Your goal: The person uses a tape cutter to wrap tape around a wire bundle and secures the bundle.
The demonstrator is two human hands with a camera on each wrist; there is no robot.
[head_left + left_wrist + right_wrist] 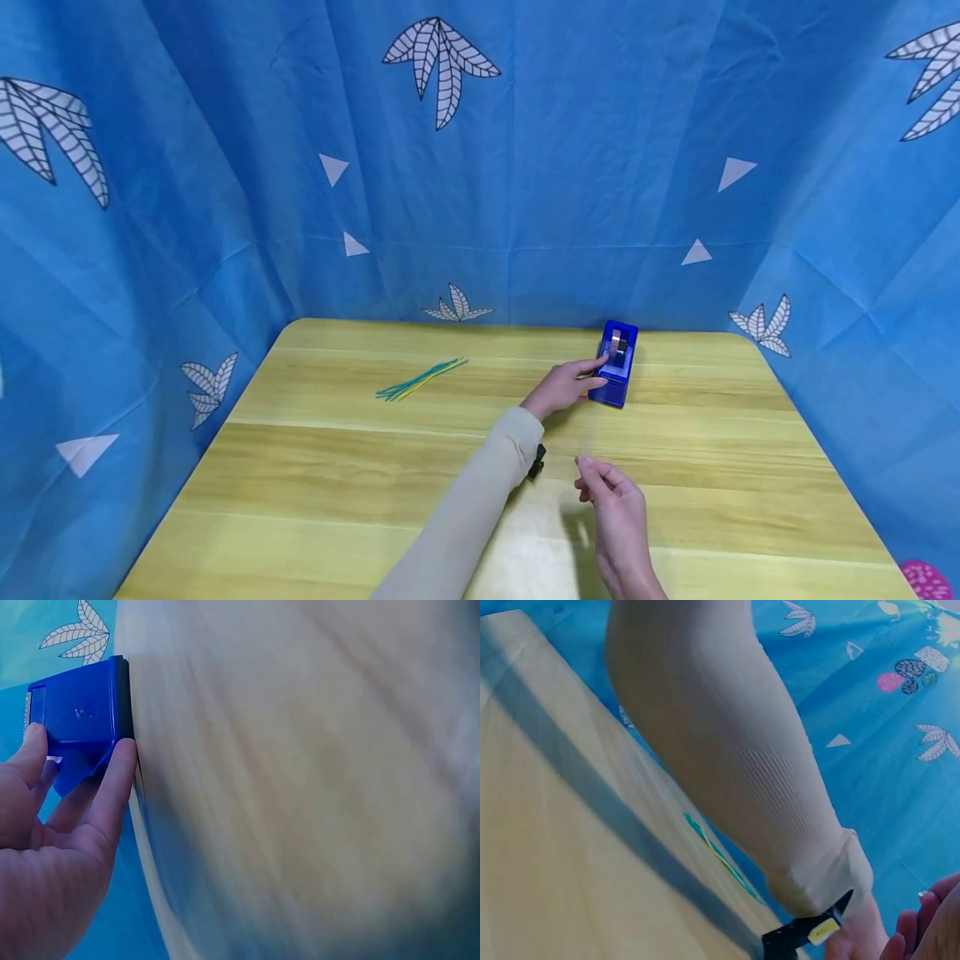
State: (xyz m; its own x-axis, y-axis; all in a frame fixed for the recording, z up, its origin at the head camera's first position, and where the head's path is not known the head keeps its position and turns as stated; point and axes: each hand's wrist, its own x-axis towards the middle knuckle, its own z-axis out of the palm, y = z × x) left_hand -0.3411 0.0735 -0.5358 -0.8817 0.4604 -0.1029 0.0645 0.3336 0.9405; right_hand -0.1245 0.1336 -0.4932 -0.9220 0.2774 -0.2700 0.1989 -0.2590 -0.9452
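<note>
Head view, left to right: your worktop (300, 483) first bears a thin bundle of teal and yellow ties (422, 378), well apart from both hands. Next?

"Your left hand (561, 388). Its fingers hold the blue tape dispenser (617, 371) from its left side, toward the near end; left wrist view puts the thumb high on it, a fingertip by its base."

"And its axis?"

"Long axis runs away from you, far end leaning slightly right, close to the far edge. Left is the nearer hand: touching."

"Your right hand (621, 512)?"

"Nearer your body, apart from the dispenser, which lies ahead of it. Thumb and forefinger pinch together, apparently on a faint clear strip (591, 429) leading to the dispenser; right wrist view doesn't show the pinch."

"Room for you?"

"Judged: little beyond the dispenser, curtain (585, 167) behind; plenty toward your right. Your left forearm (474, 510) bounds the other side."
</note>
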